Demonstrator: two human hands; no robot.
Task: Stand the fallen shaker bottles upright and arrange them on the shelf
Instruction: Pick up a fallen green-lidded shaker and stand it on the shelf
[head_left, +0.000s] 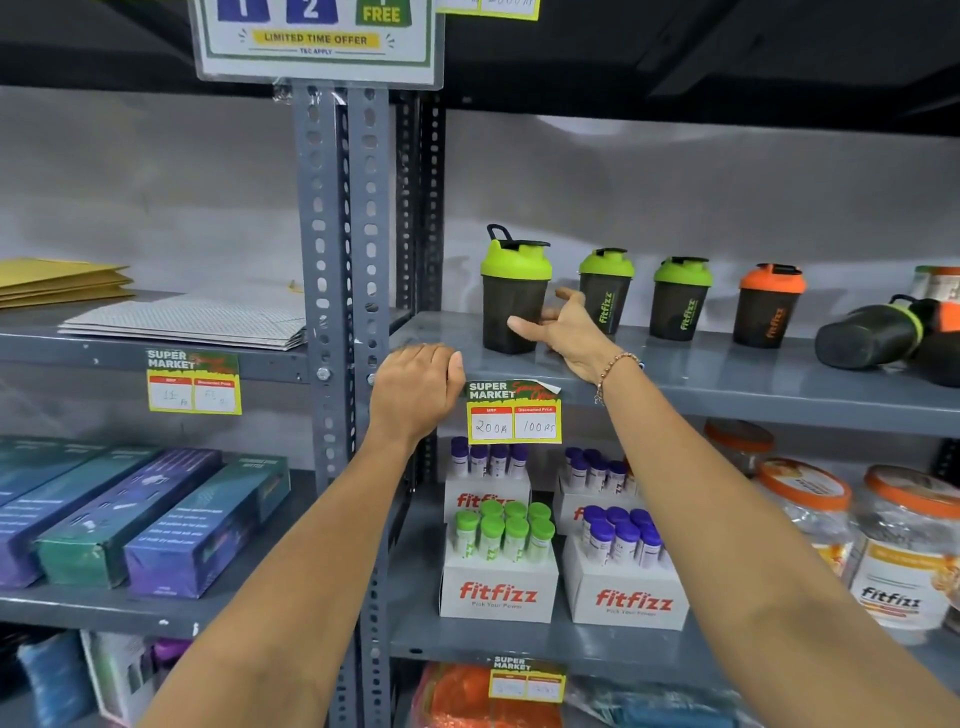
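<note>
Four dark shaker bottles stand upright on the grey shelf (727, 384): a large green-lidded one (514, 296) at the left, two smaller green-lidded ones (605, 291) (680, 299) and an orange-lidded one (769, 306). At the far right a green-lidded shaker (867, 335) lies on its side, with an orange-lidded one (948, 317) lying behind it, partly cut off by the frame. My right hand (563, 330) is beside the large shaker's lower right, fingers spread and thumb against its wall. My left hand (415, 387) is curled over the shelf's front lip.
A slotted steel upright (343, 260) stands left of the shakers. A price tag (514, 413) hangs on the shelf lip. Below are Fitfizz tube boxes (498, 592) and jars (904, 551). The left bay holds flat paper stacks (187, 322) and long boxes (130, 519).
</note>
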